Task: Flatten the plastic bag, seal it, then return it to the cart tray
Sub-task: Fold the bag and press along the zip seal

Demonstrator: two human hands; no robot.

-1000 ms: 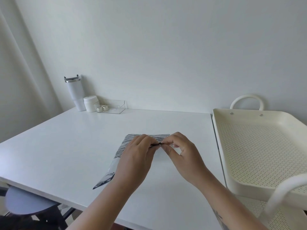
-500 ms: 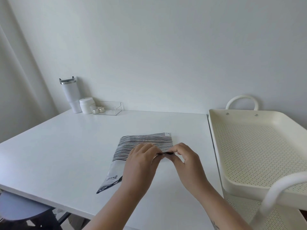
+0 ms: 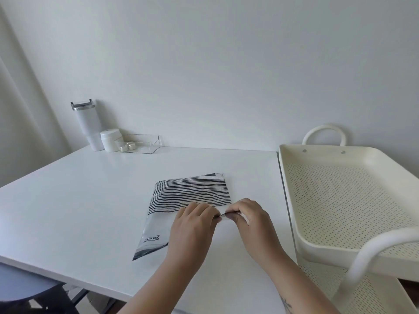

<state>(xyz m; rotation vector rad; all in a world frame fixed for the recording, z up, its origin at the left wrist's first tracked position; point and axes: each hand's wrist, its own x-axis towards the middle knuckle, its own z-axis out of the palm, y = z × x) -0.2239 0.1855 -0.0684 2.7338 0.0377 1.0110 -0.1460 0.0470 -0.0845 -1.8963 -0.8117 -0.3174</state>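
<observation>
A plastic bag [image 3: 190,192] with black and white stripes on its far half and a clear near half lies flat on the white table [image 3: 90,200]. My left hand [image 3: 192,232] and my right hand [image 3: 251,225] meet over its right edge, fingertips pinching the dark zip strip between them. The bag's near right part is hidden under my hands. The cream perforated cart tray [image 3: 292,200] stands right of the table, holding nothing.
At the table's far left stand a white tumbler [image 3: 87,126], a white jar [image 3: 111,139] and a clear box [image 3: 140,143] with two small metal items. A lower cart shelf [image 3: 362,293] and white cart handle [image 3: 376,248] are at bottom right. A grey stool [image 3: 25,286] sits bottom left.
Both hands have slid toward me along the bag's right edge, still pinched together on the strip. More of the striped part now shows beyond them.
</observation>
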